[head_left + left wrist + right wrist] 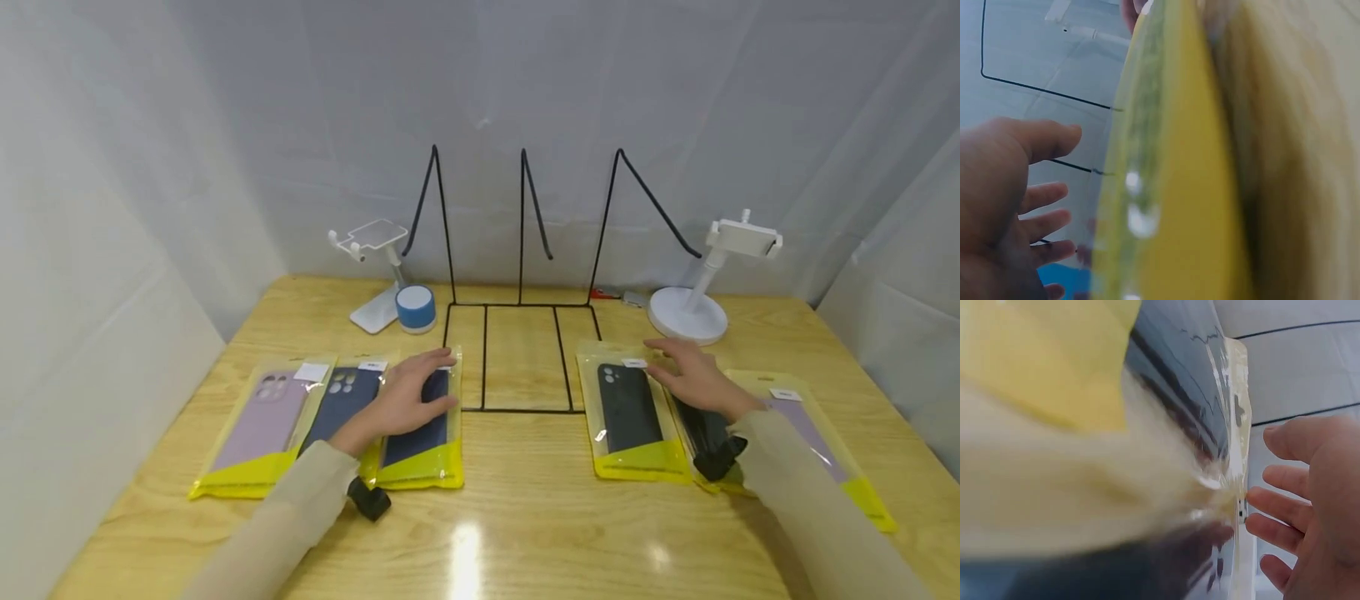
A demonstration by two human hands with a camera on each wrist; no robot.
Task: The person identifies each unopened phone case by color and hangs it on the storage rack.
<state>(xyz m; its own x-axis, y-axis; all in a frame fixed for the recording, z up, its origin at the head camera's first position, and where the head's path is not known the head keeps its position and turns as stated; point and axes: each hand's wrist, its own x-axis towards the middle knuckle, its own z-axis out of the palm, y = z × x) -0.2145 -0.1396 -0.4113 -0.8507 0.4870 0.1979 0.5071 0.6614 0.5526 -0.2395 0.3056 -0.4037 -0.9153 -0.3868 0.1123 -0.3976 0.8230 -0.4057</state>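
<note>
While hands reach over packets, white labels (unreadable) show.

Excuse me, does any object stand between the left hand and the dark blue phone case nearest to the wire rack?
No other object is visible between the left hand and the dark blue phone case. Only the clear front of its yellow-bottomed plastic bag covers the case.

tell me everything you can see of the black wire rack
The black wire rack, apparently metal, stands upright on the pale wooden table. Three posts rise from its flat, barred base, each bending sharply into a bare prong slanting down. Whether the nearby yellow-and-clear packs touch its base is unclear.
</note>
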